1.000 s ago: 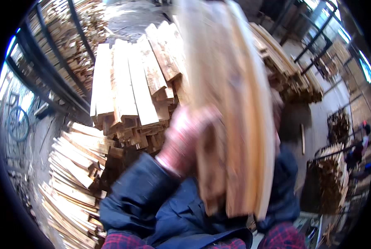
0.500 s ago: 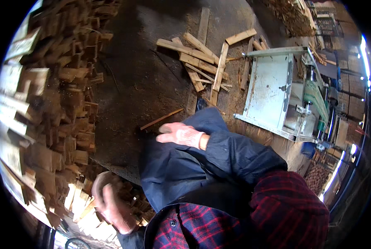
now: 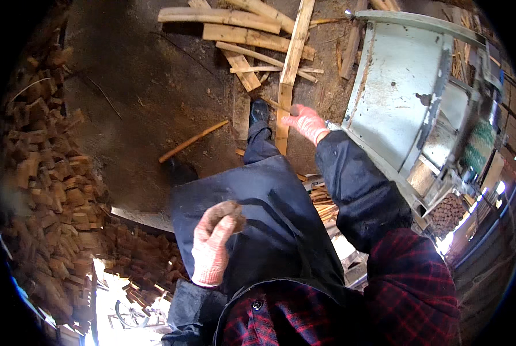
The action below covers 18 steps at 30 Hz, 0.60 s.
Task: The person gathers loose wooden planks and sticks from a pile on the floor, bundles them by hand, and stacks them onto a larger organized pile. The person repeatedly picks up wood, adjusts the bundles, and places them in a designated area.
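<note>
My left hand (image 3: 213,243), in a pale pink work glove with dirty brown fingertips, hovers over my dark apron (image 3: 252,213). Its fingers curl in towards the thumb, and nothing shows in them. Stretched forward to the right, my right hand (image 3: 305,123) wears a matching glove; its thumb and fingers are a little apart. It is beside a long narrow wooden plank (image 3: 283,118) and near the end of a thin stick (image 3: 276,104). I cannot tell whether it touches either one. Beyond lies a loose pile of wooden slats (image 3: 246,39) on the dirt floor.
A grey metal machine table (image 3: 399,86) with a green roller part (image 3: 479,145) stands at my right. Stacked split wood (image 3: 50,207) lines the left side. A single stick (image 3: 193,140) lies on the floor by my dark shoe (image 3: 259,112).
My right hand has moved from over the apron out to the right, beside the plank. The left hand has come in over the apron and its fingers have curled. The view has shifted rightward and nearer.
</note>
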Each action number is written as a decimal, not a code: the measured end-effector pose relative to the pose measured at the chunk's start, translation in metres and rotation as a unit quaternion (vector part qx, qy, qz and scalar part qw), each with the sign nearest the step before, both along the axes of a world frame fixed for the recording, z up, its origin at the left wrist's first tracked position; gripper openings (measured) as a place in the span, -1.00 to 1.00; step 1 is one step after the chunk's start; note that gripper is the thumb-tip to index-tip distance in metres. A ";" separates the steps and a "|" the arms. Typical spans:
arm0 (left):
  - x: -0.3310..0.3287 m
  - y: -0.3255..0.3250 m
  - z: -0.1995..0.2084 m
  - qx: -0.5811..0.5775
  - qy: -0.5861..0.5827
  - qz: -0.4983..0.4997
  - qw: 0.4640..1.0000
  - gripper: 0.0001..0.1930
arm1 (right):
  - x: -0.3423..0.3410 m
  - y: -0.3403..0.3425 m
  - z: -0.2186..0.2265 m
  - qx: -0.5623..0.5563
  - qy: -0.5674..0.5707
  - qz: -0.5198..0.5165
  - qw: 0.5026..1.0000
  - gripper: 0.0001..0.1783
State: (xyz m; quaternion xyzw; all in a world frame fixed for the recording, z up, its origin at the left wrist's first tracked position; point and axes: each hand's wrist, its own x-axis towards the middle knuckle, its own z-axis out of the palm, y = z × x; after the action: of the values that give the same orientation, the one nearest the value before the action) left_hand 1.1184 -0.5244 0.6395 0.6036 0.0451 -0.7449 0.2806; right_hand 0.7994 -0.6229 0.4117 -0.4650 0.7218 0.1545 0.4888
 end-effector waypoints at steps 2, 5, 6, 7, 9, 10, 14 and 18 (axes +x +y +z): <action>-0.018 0.002 -0.028 0.018 0.046 -0.019 0.999 -0.57 | -0.020 -0.018 -0.040 0.019 0.031 0.042 0.998 -0.14; -0.032 0.001 -0.075 0.059 0.062 -0.012 0.996 -0.58 | -0.028 -0.050 -0.098 0.016 0.050 0.148 0.988 -0.16; -0.034 0.002 -0.093 0.065 0.062 -0.006 0.996 -0.61 | -0.027 -0.060 -0.117 -0.002 0.054 0.186 0.981 -0.16; -0.034 0.003 -0.113 0.072 0.045 -0.026 0.996 -0.59 | -0.020 -0.074 -0.143 -0.026 0.073 0.224 0.972 -0.24; -0.032 0.010 -0.145 0.079 0.004 -0.062 0.995 -0.56 | -0.013 -0.088 -0.184 -0.125 0.085 0.282 0.948 -0.20; -0.032 0.013 -0.166 0.104 -0.010 -0.054 0.993 -0.58 | -0.009 -0.096 -0.212 -0.154 0.098 0.269 0.946 -0.07; -0.034 0.023 -0.212 0.140 -0.043 -0.037 0.988 -0.63 | 0.002 -0.106 -0.282 -0.208 0.140 0.317 0.915 0.05; -0.041 0.021 -0.217 0.174 -0.033 -0.049 0.983 -0.63 | 0.000 -0.117 -0.298 -0.199 0.154 0.224 0.942 -0.45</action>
State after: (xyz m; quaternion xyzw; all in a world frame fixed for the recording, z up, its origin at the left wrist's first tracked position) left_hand 1.0778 -0.5032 0.4225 0.6688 0.1349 -0.7184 0.1356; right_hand 0.7997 -0.7403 0.1139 -0.6732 0.6811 0.1830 0.2222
